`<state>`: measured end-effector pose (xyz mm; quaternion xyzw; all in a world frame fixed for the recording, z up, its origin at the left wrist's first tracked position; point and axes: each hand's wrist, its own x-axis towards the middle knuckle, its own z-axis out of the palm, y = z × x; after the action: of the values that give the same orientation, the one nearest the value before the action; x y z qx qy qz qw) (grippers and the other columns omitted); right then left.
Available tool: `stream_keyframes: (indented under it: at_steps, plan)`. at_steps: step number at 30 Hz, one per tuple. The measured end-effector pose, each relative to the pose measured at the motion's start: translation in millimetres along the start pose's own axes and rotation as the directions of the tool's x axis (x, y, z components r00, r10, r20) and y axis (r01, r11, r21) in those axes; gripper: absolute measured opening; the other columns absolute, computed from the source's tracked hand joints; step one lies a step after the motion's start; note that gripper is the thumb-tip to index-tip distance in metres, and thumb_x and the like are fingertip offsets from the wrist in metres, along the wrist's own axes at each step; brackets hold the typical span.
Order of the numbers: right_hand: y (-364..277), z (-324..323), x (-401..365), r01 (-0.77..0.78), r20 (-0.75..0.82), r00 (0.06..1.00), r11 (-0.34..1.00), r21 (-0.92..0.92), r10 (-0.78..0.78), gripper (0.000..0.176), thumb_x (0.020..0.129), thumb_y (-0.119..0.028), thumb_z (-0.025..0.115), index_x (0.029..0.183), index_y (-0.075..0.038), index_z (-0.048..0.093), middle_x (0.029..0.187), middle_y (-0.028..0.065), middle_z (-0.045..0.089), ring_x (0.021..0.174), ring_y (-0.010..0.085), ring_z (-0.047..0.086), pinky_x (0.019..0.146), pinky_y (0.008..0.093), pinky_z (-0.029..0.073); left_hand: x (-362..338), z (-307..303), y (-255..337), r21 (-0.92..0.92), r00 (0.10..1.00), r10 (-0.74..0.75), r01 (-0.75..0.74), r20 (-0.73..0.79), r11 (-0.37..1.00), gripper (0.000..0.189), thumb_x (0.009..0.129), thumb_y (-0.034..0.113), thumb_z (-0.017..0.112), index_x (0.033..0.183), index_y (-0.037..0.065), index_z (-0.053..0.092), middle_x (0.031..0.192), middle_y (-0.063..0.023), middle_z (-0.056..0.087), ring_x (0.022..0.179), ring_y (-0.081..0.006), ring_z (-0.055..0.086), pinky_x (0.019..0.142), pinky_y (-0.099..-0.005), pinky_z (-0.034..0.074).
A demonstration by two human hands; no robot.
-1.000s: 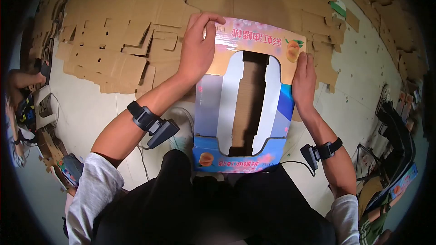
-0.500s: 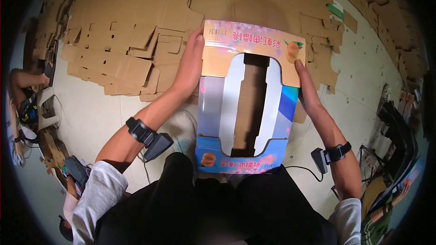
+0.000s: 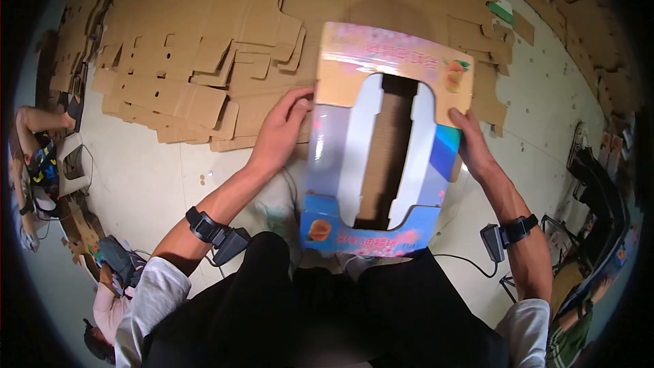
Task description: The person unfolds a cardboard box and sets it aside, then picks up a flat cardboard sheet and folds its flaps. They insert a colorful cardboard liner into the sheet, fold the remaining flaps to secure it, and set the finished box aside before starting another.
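A printed cardboard fruit box (image 3: 323,157), orange at the far end and blue at the near end, is in front of me above my knees, slightly tilted. Peach pictures and lettering decorate it, and a long opening shows its brown inside. My right hand (image 3: 471,142) grips its right edge, thumb on the printed face and the other fingers hidden behind. At the left edge is my left hand (image 3: 281,129), its thumb and fingers loosely bent and a little apart; the fingertips come right up to the box side without visibly clasping it.
Flat brown cardboard blanks (image 3: 225,20) lie stacked on the floor ahead. A white stool (image 3: 71,167) and a seated person (image 3: 37,133) are at far left, another person (image 3: 109,303) at lower left. A black chair-like object (image 3: 599,197) stands at right, near a person's green sleeve (image 3: 572,337).
The box has shifted right and slightly away from me, turning a little clockwise. My left hand has slid down from its upper left edge and loosened; my right hand has moved right with it.
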<state>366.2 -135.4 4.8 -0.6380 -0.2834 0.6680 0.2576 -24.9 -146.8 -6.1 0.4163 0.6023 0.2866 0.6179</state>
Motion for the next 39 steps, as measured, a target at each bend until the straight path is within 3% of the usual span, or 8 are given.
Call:
stream_keyframes:
  at_steps: [15,16,19,21,22,24,30,39]
  plan:
    - [159,-362,-153,0.310,-0.729,0.627,0.771,0.557,0.274,0.088,0.104,-0.075,0.037,0.160,-0.008,0.047,0.160,0.0139,0.054,0.139,0.0367,0.057,0.120,0.0490,0.044,31,-59,16,0.522,0.916,0.370,-0.240,-0.158,0.818,0.042,0.100,0.003,0.064,0.142,0.007,0.060,0.128,-0.0159,0.063,0.115,-0.0288,0.067,0.098,-0.0384,0.055]
    - [181,-372,-179,-0.093,-0.721,0.660,0.975,0.204,0.214,0.076,0.101,-0.061,0.047,0.152,-0.006,0.051,0.148,0.0154,0.060,0.131,0.0376,0.061,0.114,0.0478,0.047,32,-65,26,0.567,0.928,0.331,-0.183,-0.169,0.803,0.048,0.097,0.005,0.069,0.143,0.008,0.059,0.131,-0.0171,0.059,0.117,-0.0322,0.064,0.098,-0.0409,0.054]
    - [231,-398,-228,-0.590,-0.589,0.784,-0.062,-0.805,0.196,0.046,0.091,-0.022,0.077,0.130,-0.002,0.063,0.114,0.0202,0.077,0.107,0.0404,0.073,0.095,0.0441,0.057,37,-78,30,0.762,0.906,0.382,-0.116,-0.181,0.637,0.054,0.094,0.009,0.072,0.146,0.012,0.058,0.136,-0.0164,0.055,0.122,-0.0316,0.059,0.101,-0.0416,0.053]
    - [210,-293,-237,-0.496,-0.516,0.838,0.148,-0.856,-0.176,0.043,0.094,-0.026,0.082,0.118,0.001,0.059,0.101,0.0251,0.071,0.100,0.0398,0.073,0.083,0.0493,0.057,40,-80,30,0.813,0.893,0.431,-0.152,-0.130,0.562,0.057,0.093,0.011,0.074,0.147,0.012,0.057,0.141,-0.0184,0.051,0.128,-0.0352,0.054,0.104,-0.0432,0.051]
    - [240,-282,-211,-0.424,-0.748,0.661,0.854,-0.302,0.064,0.043,0.100,-0.037,0.072,0.121,-0.002,0.060,0.100,0.0193,0.070,0.093,0.0350,0.072,0.080,0.0447,0.058,43,-80,30,0.836,0.885,0.454,-0.167,-0.106,0.522,0.059,0.092,0.011,0.075,0.148,0.013,0.057,0.143,-0.0194,0.050,0.131,-0.0369,0.052,0.106,-0.0441,0.050]
    - [237,-224,-168,-0.255,-0.565,0.603,0.807,0.533,0.563,0.052,0.111,-0.054,0.048,0.126,-0.006,0.061,0.102,0.0101,0.070,0.089,0.0244,0.072,0.078,0.0341,0.059,46,-74,26,0.837,0.893,0.444,-0.193,-0.065,0.511,0.063,0.091,0.014,0.077,0.150,0.014,0.056,0.144,-0.0207,0.049,0.133,-0.0394,0.050,0.110,-0.0456,0.048]
    - [85,-12,-107,-0.024,0.184,0.968,0.796,-0.605,0.169,0.028,0.111,-0.022,0.056,0.128,-0.003,0.068,0.103,0.0131,0.077,0.096,0.0220,0.075,0.088,0.0361,0.058,63,-50,40,0.937,0.853,0.502,-0.280,0.144,0.207,0.080,0.085,0.019,0.083,0.156,0.014,0.048,0.151,-0.0236,0.047,0.136,-0.0433,0.048,0.114,-0.0506,0.046]
    - [24,-3,-54,0.088,0.078,0.995,0.842,-0.533,-0.055,0.023,0.112,-0.018,0.056,0.115,0.002,0.068,0.095,0.0099,0.074,0.090,0.0183,0.072,0.087,0.0327,0.056,111,-72,44,0.954,0.780,0.551,-0.225,0.298,-0.198,0.093,0.084,0.010,0.078,0.166,0.010,0.034,0.158,-0.0253,0.051,0.134,-0.0435,0.059,0.105,-0.0468,0.055]
